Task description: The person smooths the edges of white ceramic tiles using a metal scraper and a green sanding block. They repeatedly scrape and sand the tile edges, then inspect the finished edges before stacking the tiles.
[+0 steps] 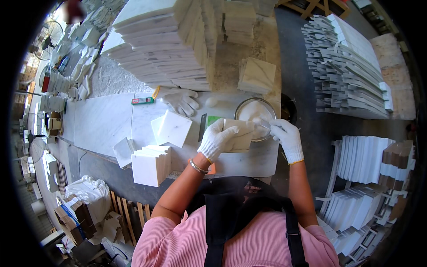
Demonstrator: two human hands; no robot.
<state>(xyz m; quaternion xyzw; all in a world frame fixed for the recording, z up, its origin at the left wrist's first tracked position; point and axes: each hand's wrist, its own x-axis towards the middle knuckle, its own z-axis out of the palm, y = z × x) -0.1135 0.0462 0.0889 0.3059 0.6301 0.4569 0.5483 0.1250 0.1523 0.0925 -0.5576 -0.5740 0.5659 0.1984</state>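
My left hand (217, 141), in a white knit glove, is closed on the left end of a pale marble tile (239, 141), held over the worktable. My right hand (287, 139), gloved the same way, pinches a small spatula-like tool (264, 123). Its tip is at the tile's right edge, over the near part of a round metal bowl (236, 107). White paste or powder (254, 110) lies in the bowl. The tool's handle is mostly hidden by my fingers. Partly behind my left hand are a green piece (213, 119) and a dark flat strip (203, 126).
White tiles (152, 167) stand grouped at the table's near edge, with loose tiles (175, 128) behind. A spare glove (180, 100) and a small green box (142, 101) lie farther back. Tall slab stacks (164, 49) rise at the back; more slabs (349, 66) stand right.
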